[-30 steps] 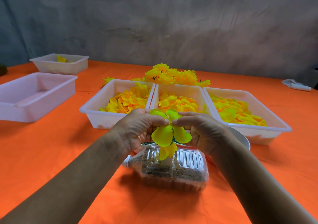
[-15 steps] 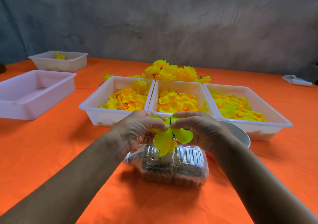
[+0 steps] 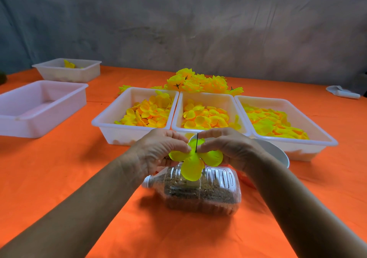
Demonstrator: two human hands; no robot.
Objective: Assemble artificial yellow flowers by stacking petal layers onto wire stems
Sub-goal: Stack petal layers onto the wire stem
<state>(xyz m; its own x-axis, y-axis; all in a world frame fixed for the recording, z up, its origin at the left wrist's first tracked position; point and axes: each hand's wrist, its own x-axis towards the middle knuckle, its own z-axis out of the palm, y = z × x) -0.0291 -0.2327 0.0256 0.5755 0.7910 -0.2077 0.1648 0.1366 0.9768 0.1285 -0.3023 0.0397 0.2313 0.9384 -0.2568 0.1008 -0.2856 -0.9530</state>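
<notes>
A bright yellow petal layer (image 3: 191, 164) is threaded on a thin dark wire stem (image 3: 196, 142) that pokes up through its centre. My left hand (image 3: 158, 150) pinches the layer from the left and my right hand (image 3: 226, 146) pinches it from the right, fingertips close to the wire. Both hands hover above a clear plastic bottle (image 3: 200, 194) that lies on its side, filled with brown grains. Three white trays hold loose yellow petals: left (image 3: 107, 122), middle (image 3: 206, 97), right (image 3: 325, 140). Behind them lies a heap of finished yellow flowers (image 3: 198, 82).
The orange tablecloth (image 3: 69, 168) covers the table. An empty white bin (image 3: 39, 107) stands at the left, and a smaller bin (image 3: 67, 71) with a few petals sits behind it. A white bowl (image 3: 276, 154) peeks out right of my right hand. A white object (image 3: 342, 93) lies far right.
The petal layer has slid down the wire, so the wire tip now stands clear above it. The petals have spread flatter between my fingertips, and the view has shifted slightly.
</notes>
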